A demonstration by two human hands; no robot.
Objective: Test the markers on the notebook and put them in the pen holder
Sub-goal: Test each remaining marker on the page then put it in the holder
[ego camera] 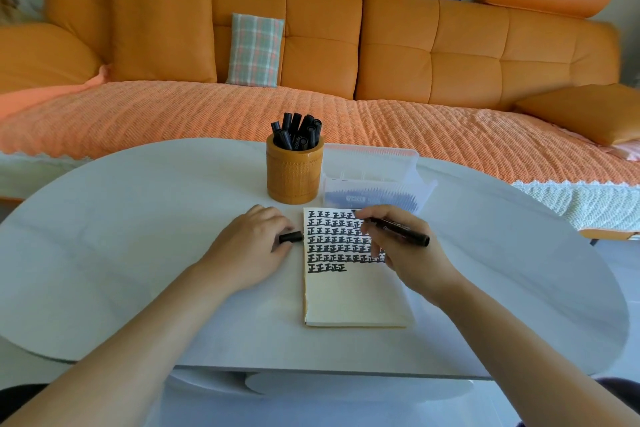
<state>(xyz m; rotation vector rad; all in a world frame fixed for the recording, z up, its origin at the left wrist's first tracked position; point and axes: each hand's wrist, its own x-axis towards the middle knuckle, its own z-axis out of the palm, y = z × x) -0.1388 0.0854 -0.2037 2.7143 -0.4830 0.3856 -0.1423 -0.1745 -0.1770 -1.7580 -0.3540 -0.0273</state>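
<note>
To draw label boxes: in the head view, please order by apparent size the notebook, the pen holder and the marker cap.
Largest: notebook.
Then: pen holder, though it stands farther away.
Smallest: marker cap.

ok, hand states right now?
Left hand: pinches the marker cap.
Right hand: holds the uncapped marker over the notebook.

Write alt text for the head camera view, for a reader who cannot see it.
A right hand holds an uncapped black marker over a notebook partly filled with black marks; the left hand holds the cap beside it. Behind stand a pen holder of black markers and a clear plastic case, on a white table.
</note>
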